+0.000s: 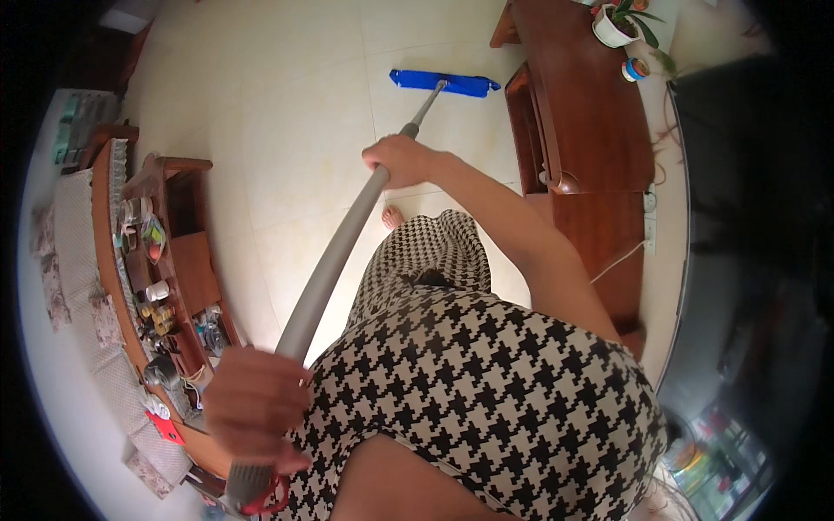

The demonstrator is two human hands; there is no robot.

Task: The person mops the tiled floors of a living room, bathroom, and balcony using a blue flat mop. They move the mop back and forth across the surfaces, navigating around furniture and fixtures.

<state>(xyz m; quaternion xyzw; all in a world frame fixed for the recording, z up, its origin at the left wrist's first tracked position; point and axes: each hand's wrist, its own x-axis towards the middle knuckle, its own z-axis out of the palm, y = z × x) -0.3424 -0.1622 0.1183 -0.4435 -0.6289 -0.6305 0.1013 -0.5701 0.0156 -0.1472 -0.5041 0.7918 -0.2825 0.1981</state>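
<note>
A flat mop with a grey pole (330, 269) runs diagonally from the lower left up to the floor ahead of me. Its blue mop head (465, 85) lies on the pale tiles, beside the wooden cabinet. My left hand (254, 401) is closed round the upper end of the pole, just above a red hanging loop (268, 497). Farther down the pole, my right hand (401, 162) is wrapped round it below a darker joint, with that arm stretched out across my patterned dress (486, 373). One bare foot (392, 216) shows near the pole.
On the right stands a long brown wooden cabinet (591, 113) bearing a potted plant (615, 30) and a small jar (634, 69). A dark screen (756, 234) is beyond it. At left, a wooden table (195, 269) holds several small items, beside a cushioned sofa (82, 252).
</note>
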